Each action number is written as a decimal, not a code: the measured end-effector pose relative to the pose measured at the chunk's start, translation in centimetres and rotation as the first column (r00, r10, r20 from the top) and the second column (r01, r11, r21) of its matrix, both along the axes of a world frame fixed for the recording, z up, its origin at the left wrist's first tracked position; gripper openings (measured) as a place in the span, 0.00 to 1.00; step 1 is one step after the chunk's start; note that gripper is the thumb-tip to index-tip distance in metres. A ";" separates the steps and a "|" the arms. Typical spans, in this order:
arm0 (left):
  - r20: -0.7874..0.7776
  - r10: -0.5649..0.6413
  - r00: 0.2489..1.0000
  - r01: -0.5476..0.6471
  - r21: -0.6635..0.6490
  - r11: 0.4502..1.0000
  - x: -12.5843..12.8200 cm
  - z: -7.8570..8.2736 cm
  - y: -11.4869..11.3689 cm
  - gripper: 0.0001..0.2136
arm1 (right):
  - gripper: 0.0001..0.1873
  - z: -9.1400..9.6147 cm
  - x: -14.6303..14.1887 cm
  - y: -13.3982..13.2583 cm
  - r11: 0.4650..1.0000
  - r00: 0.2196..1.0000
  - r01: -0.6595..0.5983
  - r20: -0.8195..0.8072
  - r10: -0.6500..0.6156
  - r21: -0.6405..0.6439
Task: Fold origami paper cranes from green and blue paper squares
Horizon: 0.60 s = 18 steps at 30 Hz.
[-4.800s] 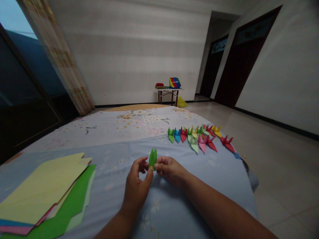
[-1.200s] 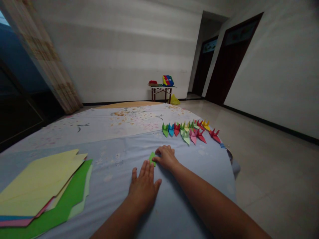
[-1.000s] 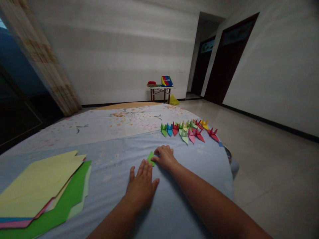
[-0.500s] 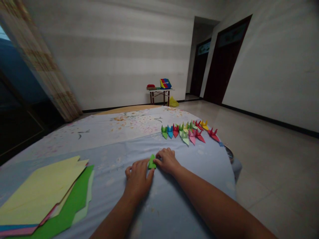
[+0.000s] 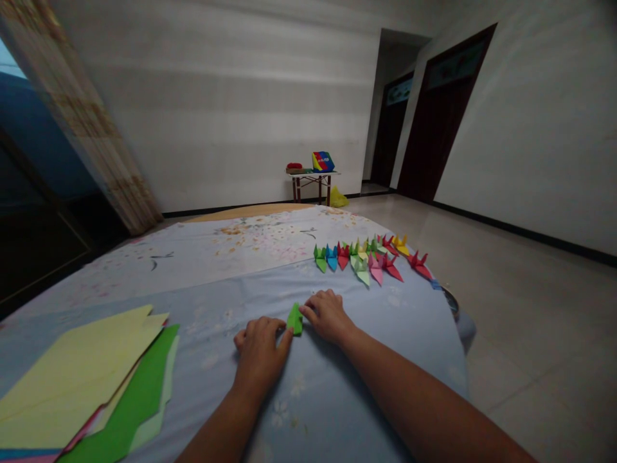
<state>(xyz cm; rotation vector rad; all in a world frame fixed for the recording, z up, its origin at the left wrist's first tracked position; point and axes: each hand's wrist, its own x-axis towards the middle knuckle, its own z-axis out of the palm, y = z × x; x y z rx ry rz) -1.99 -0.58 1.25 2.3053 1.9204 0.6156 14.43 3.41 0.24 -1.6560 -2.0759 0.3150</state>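
Observation:
A small folded green paper piece [image 5: 294,319] lies on the light blue flowered cloth [image 5: 337,399]. My left hand [image 5: 260,354] rests knuckles up beside it, fingers curled, the thumb tip against the paper's left edge. My right hand [image 5: 328,315] is curled on the cloth at the paper's right side, its fingertips pinching that edge. Both hands pinch the paper between them against the cloth.
A row of coloured folded paper cranes [image 5: 369,257] stands beyond my right hand near the cloth's right edge. A stack of yellow, green and pink paper sheets [image 5: 81,379] lies at the left. Far off stands a small table [image 5: 313,183], with dark doors [image 5: 448,122] at right.
The green paper was held up in both hands, then went down onto the cloth. My left hand lay flat over it a second ago; its fingers have now curled against the paper.

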 end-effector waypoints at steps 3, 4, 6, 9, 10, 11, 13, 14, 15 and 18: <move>0.006 -0.005 1.000 0.005 0.000 1.000 0.0 0.1 0.1 0.12 | 0.18 -0.1 0.0 0.1 1.000 0.999 -0.017 0.032 0.018 -0.018; 0.008 -0.010 1.000 0.010 0.002 1.000 0.1 0.1 0.1 0.11 | 0.18 -0.2 -0.1 0.1 0.999 0.999 -0.028 0.039 0.029 -0.022; 0.016 -0.013 1.000 0.013 0.002 1.000 0.1 0.0 0.2 0.11 | 0.17 -0.3 -0.2 0.1 0.998 0.997 -0.054 0.046 0.054 -0.021; 0.035 -0.008 0.999 0.008 -0.010 1.000 0.2 -0.1 0.2 0.10 | 0.15 -0.5 -0.4 0.0 0.997 0.996 -0.079 0.032 0.079 -0.007; 0.043 -0.005 0.999 0.006 -0.013 1.000 0.2 -0.1 0.3 0.10 | 0.15 -0.5 -0.4 0.0 0.997 0.996 -0.082 0.019 0.082 -0.004; 0.052 0.000 0.999 0.001 -0.016 1.000 0.2 -0.2 0.3 0.10 | 0.14 -0.5 -0.4 0.0 0.996 0.996 -0.085 0.003 0.085 -0.003; 0.074 0.019 0.997 -0.018 -0.026 1.000 0.2 -0.2 0.5 0.09 | 0.13 -0.5 -0.5 0.1 0.996 0.995 -0.088 -0.038 0.088 -0.004; 0.089 0.032 0.995 -0.030 -0.032 0.999 0.2 -0.3 0.5 0.09 | 0.13 -0.5 -0.5 0.1 0.996 0.994 -0.090 -0.060 0.089 -0.004; 0.106 0.045 0.993 -0.041 -0.036 0.998 0.2 -0.3 0.6 0.08 | 0.13 -0.5 -0.5 0.1 0.996 0.993 -0.090 -0.082 0.090 -0.002; 0.176 0.062 0.982 -0.056 -0.038 0.998 0.1 -0.3 0.8 0.08 | 0.11 -0.5 -0.5 0.1 0.996 0.985 -0.088 -0.148 0.088 0.007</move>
